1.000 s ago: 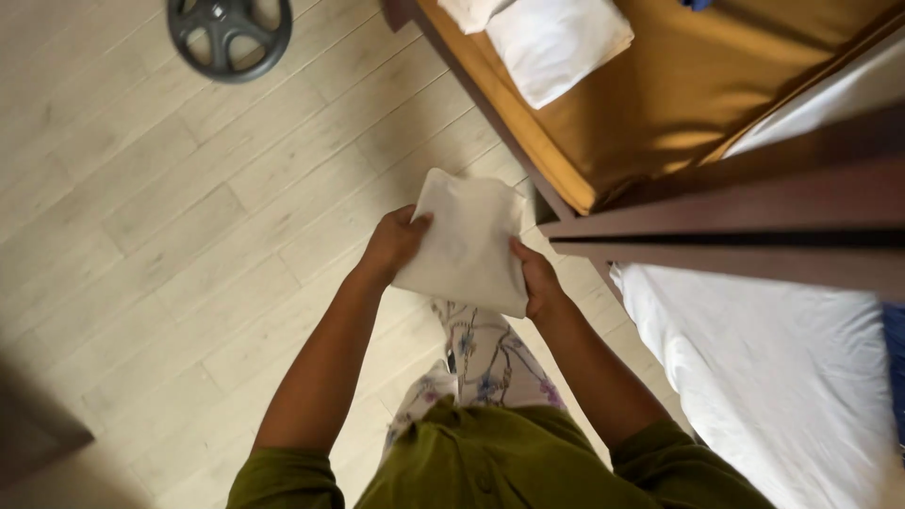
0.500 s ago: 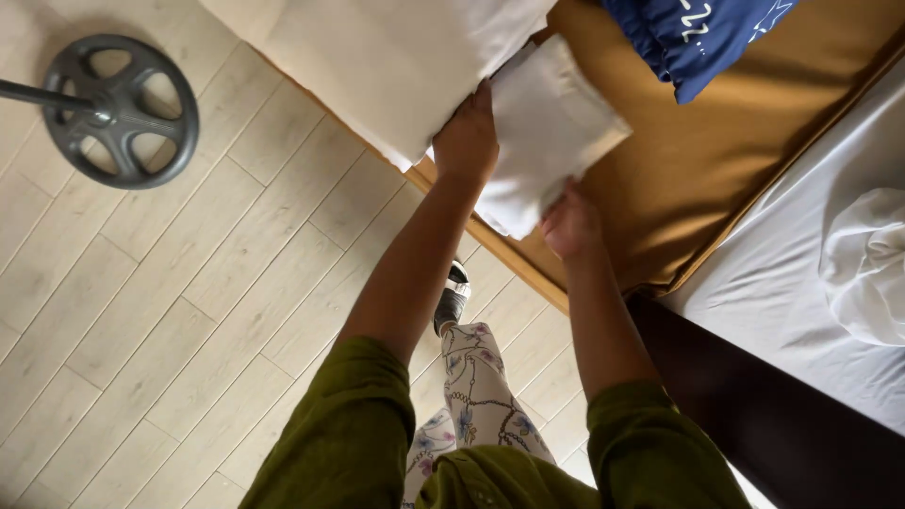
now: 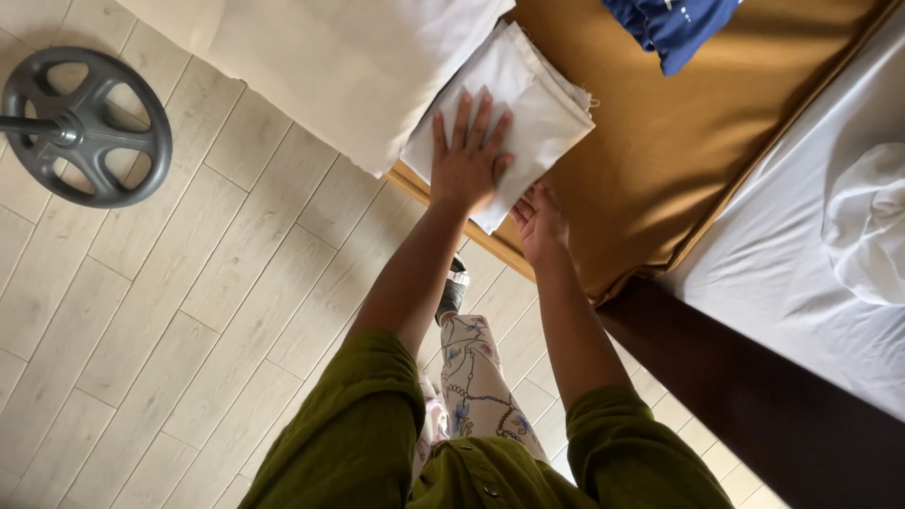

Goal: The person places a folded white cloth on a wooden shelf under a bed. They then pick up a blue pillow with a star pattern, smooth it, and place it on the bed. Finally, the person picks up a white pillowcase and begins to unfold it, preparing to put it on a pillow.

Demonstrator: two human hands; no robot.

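Observation:
A folded white cloth (image 3: 528,94) lies on the tan bed surface (image 3: 660,132), at its near edge. My left hand (image 3: 467,155) presses flat on the cloth with its fingers spread. My right hand (image 3: 539,219) sits just beside it at the cloth's lower corner, fingers curled at the edge; whether it pinches the cloth is unclear. A larger white sheet (image 3: 349,57) lies to the left of the folded cloth, touching it.
A dark blue garment (image 3: 674,28) lies farther back on the tan surface. A white mattress (image 3: 811,264) with a bunched white cloth (image 3: 872,226) is at right, behind a dark wooden rail (image 3: 754,396). A round grey stand base (image 3: 85,127) rests on the plank floor.
The folded cloth went from being held in both hands above the floor to lying on the tan surface. My left hand is now spread flat on it.

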